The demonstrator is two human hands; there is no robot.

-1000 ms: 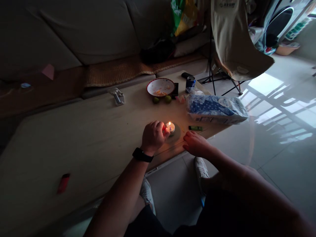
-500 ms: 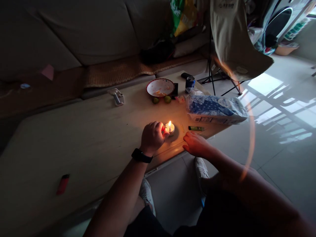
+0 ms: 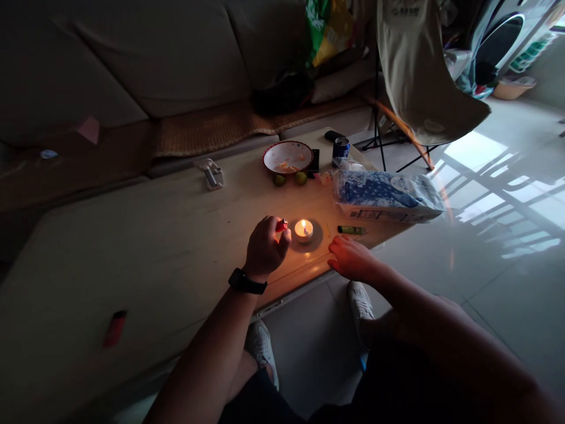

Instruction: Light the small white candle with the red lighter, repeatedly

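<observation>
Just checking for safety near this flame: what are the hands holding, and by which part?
The left hand grips a red lighter by its lower body, with the top showing above the fingers. The right hand holds nothing and rests on the tabletop.

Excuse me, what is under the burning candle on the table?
The burning tealight stands on a round dark disc, perhaps a saucer, on the table. The disc covers the surface directly beneath it, so that part cannot be seen.

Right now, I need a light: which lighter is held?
The red lighter in the left hand; the green lighter and other red lighter lie on the table.
</observation>
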